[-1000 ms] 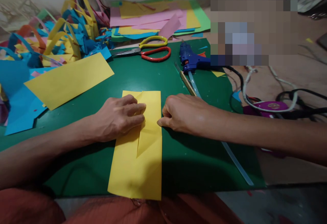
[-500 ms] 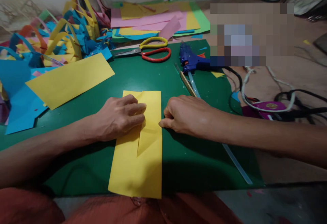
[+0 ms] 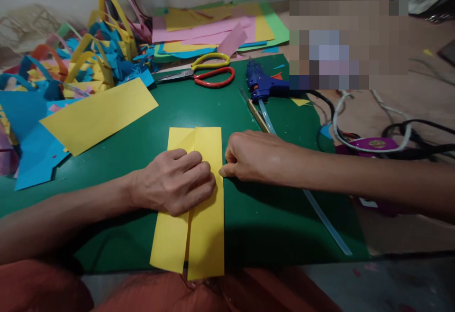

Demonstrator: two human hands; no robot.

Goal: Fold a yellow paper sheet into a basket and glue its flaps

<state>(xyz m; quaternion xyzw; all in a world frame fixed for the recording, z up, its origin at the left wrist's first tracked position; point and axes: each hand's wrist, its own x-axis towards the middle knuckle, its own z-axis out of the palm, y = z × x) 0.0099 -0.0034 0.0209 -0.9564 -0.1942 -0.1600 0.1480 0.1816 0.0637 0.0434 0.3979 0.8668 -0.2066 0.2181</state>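
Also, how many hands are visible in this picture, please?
2. The left hand lies on the yellow paper at front centre; the right hand is at that paper's right edge. The pixelated area might hide more.

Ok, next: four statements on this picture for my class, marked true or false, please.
1. The left hand rests on the folded yellow paper. True.
2. Metal scissors with red and yellow handles lie on that paper. False: the scissors lie mostly on the flat green surface.
3. A blue plastic glue gun lies beyond the right hand. True.
4. The right hand holds the glue gun. False: that hand is at the paper's right edge.
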